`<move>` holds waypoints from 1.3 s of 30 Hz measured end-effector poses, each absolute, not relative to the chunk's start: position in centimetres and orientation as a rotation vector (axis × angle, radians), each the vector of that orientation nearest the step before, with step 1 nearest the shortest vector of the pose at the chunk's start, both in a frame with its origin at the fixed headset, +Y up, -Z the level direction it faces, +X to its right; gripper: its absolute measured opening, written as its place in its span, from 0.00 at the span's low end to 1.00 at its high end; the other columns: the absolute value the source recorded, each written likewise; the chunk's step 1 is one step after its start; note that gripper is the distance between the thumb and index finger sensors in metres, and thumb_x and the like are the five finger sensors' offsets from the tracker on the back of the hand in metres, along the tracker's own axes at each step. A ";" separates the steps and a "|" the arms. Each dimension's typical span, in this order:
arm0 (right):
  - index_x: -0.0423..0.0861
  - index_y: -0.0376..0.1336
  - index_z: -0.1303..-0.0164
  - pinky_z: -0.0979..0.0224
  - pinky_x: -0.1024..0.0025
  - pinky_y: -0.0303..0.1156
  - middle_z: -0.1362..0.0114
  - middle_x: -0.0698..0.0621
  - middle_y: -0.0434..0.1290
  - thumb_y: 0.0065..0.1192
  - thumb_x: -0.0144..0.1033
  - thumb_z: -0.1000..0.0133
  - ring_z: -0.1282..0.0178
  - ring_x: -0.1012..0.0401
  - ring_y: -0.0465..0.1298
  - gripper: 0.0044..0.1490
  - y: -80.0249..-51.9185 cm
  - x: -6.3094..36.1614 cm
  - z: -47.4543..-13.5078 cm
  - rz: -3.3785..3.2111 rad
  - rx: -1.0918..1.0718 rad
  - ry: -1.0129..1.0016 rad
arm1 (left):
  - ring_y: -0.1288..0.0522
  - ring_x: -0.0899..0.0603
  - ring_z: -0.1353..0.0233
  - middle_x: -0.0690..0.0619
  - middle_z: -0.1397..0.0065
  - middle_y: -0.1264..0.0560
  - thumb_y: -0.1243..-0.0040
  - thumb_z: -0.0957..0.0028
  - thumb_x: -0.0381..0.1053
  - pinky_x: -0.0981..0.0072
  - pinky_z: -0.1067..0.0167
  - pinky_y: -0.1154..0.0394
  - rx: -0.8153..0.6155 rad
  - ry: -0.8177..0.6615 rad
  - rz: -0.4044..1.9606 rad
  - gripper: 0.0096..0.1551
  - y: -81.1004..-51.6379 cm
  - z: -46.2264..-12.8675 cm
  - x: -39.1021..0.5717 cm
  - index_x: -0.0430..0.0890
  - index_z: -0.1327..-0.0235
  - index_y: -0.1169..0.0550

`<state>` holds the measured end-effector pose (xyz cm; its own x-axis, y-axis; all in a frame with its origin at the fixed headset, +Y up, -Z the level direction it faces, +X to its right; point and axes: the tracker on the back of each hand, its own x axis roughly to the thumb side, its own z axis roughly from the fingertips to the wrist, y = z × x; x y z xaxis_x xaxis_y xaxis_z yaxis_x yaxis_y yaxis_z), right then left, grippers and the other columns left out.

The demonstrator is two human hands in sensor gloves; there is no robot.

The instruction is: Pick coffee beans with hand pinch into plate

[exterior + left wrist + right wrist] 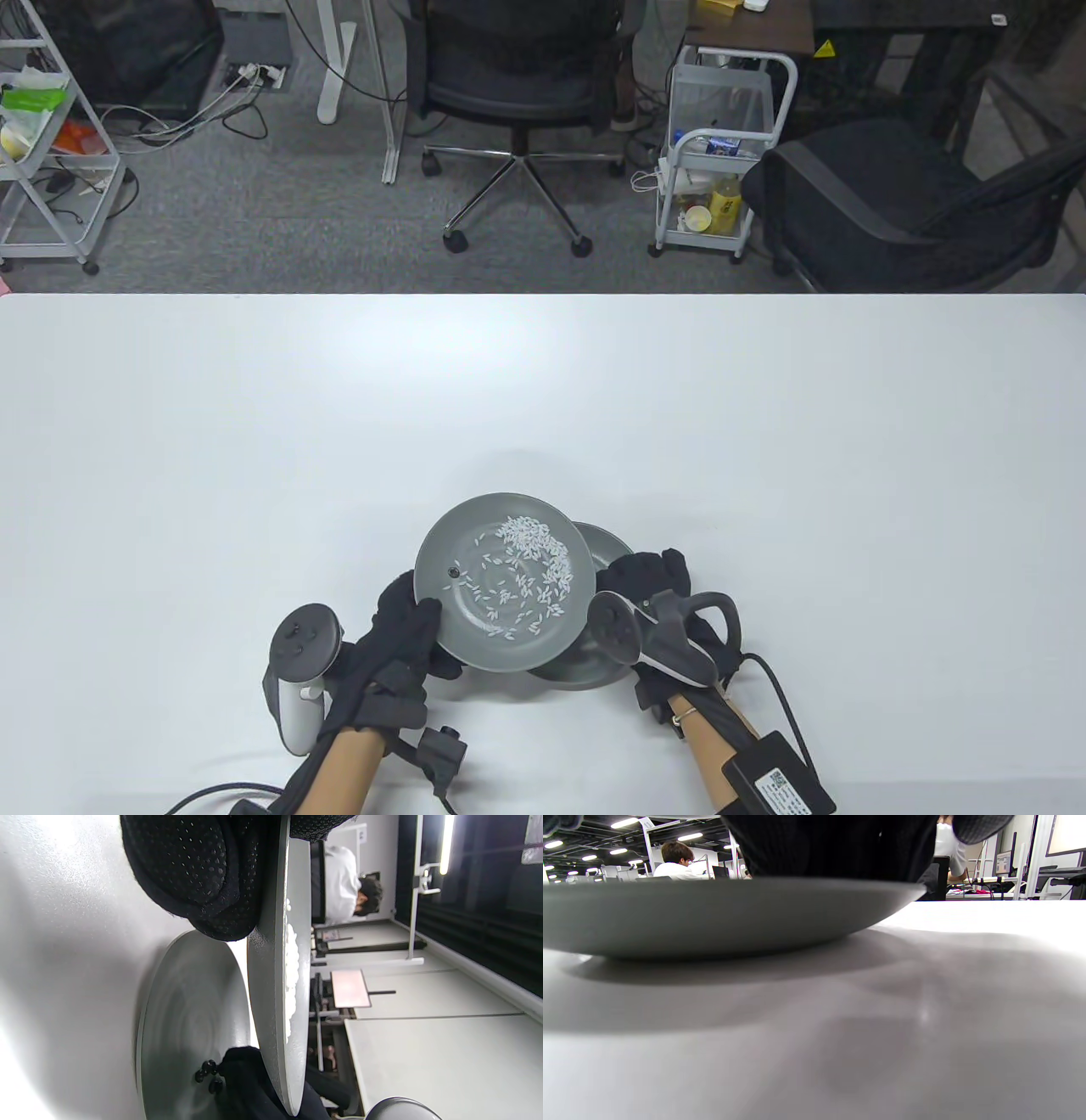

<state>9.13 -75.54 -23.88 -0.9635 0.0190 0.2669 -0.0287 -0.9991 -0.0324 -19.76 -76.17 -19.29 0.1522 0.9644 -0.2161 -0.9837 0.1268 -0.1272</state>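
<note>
Above the lower plate (612, 548), the raised plate (475, 632) carries white grains (526, 564).

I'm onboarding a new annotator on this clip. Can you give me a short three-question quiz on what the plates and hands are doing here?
1. True or false: the upper plate lies flat on the table.
2. Which hand holds the upper plate's rim? A) left hand B) right hand
3. Fill in: the dark coffee beans in the left wrist view lie in the ____ plate.

Key: 1 false, it is held above the lower plate; 2 A; 3 lower.
</note>
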 end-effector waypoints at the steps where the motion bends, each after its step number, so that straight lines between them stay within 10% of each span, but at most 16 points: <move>1: 0.53 0.67 0.32 0.18 0.38 0.55 0.26 0.51 0.70 0.55 0.47 0.30 0.23 0.49 0.69 0.20 -75.5 9.2 -23.9 3.078 0.415 -0.051 | 0.20 0.41 0.46 0.36 0.28 0.32 0.55 0.30 0.43 0.57 0.52 0.19 -0.264 0.088 1.419 0.33 -76.2 -19.3 -19.7 0.33 0.21 0.51; 18: 0.52 0.60 0.20 0.17 0.38 0.52 0.19 0.46 0.64 0.47 0.45 0.25 0.18 0.44 0.62 0.24 -69.4 7.8 -22.2 2.808 0.421 -0.382 | 0.19 0.41 0.46 0.36 0.29 0.32 0.55 0.30 0.43 0.58 0.52 0.19 -0.278 0.070 1.413 0.33 -76.2 -19.3 -19.4 0.33 0.21 0.51; 31: 0.65 0.45 0.10 0.14 0.37 0.38 0.08 0.43 0.48 0.41 0.51 0.24 0.09 0.42 0.45 0.30 -70.9 0.9 -20.5 2.958 0.728 -0.061 | 0.19 0.41 0.47 0.36 0.29 0.31 0.54 0.30 0.43 0.58 0.53 0.19 -0.309 -0.004 1.353 0.33 -76.0 -19.2 -18.5 0.33 0.21 0.50; 39: 0.64 0.61 0.25 0.14 0.37 0.45 0.14 0.48 0.58 0.54 0.51 0.28 0.11 0.44 0.54 0.21 -70.9 0.7 -20.1 2.946 0.741 -0.217 | 0.19 0.41 0.47 0.35 0.29 0.31 0.54 0.30 0.43 0.58 0.53 0.19 -0.315 0.002 1.342 0.33 -76.1 -19.2 -18.3 0.32 0.21 0.50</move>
